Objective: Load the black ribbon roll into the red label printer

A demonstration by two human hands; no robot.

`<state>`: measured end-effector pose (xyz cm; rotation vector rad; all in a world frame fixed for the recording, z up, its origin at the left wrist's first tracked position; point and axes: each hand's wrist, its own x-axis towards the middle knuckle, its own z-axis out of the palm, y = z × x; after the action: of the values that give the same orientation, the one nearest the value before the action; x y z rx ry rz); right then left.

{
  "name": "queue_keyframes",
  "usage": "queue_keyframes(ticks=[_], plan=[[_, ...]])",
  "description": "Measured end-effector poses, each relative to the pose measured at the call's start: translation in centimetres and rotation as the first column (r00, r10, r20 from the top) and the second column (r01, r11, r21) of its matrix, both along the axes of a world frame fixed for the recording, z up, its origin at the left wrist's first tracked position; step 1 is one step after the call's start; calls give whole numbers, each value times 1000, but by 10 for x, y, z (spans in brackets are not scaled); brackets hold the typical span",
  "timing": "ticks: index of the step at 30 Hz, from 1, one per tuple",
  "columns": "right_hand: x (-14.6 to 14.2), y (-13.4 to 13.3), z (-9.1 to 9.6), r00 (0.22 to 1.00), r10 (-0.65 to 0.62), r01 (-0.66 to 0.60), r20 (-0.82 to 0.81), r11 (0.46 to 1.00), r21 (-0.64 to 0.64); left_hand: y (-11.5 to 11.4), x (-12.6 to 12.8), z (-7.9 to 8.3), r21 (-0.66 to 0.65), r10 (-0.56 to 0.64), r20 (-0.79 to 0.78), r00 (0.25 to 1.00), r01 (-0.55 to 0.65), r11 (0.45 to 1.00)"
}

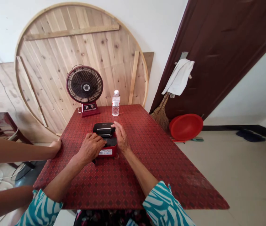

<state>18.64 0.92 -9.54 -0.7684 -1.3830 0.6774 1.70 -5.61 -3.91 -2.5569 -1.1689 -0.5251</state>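
A small red box-shaped device [105, 153] with a black top and a white label on its near side stands on the table. Its black lid [104, 126] is raised at the back. My left hand [91, 146] rests over the left side of the device, fingers bent together with the tips at the black inside; whatever they pinch is hidden. Along the right side stands my right hand [122, 138], its fingers stretched upward and the tips touching the lid's right corner. A dark piece sticks out below my left hand, partly covered.
On the red patterned table [147, 175], a fan [85, 84] and a water bottle [115, 105] stand at the back. Another person's hand [55, 147] touches the left edge. A red basin [186, 127] and a broom [160, 116] are by the door.
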Motion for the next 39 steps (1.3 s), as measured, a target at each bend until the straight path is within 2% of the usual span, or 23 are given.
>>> queue_keyframes(ticks=[4, 8, 15, 19, 21, 22, 24, 26, 28, 30, 33, 36, 39], plan=[[4, -18, -14, 984, -34, 16, 175, 994, 105, -2, -4, -2, 40, 18, 75, 997, -21, 999], [7, -27, -17, 954, -100, 43, 282, 978, 204, -1, -12, -6, 98, 90, 153, 984, -105, 990], [10, -28, -20, 947, -121, 51, 298, 972, 231, 6, -13, -20, 118, 95, 214, 972, -123, 985], [10, -28, -25, 959, -86, 34, 271, 981, 190, 6, -16, -24, -10, 97, 339, 936, -100, 995], [8, -28, -26, 970, -63, 25, 234, 987, 161, 6, -23, -27, -79, 126, 491, 862, -100, 992], [7, -28, -26, 976, -49, 19, 211, 990, 141, 6, -28, -29, -113, 162, 586, 794, -118, 987], [6, -28, -29, 987, -28, 15, 156, 996, 87, 6, -38, -36, -180, 245, 765, 595, -168, 969], [5, -25, -34, 997, -51, 50, 55, 999, 7, 8, -48, -43, -237, 295, 874, 387, -191, 952], [6, -19, -44, 991, -103, 94, -85, 991, -99, 11, -57, -52, -283, 332, 906, 261, -207, 936], [7, -13, -55, 971, -139, 98, -193, 974, -205, 14, -62, -60, -328, 377, 896, 233, -226, 917], [9, -6, -67, 958, -141, 62, -251, 952, -299, 20, -64, -70, -363, 422, 869, 259, -247, 899], [8, -5, -68, 944, -149, 36, -293, 933, -358, 24, -61, -80, -390, 436, 850, 296, -204, 898], [6, -7, -65, 935, -156, 15, -317, 914, -405, 27, -58, -87, -446, 465, 843, 271, -131, 885]])
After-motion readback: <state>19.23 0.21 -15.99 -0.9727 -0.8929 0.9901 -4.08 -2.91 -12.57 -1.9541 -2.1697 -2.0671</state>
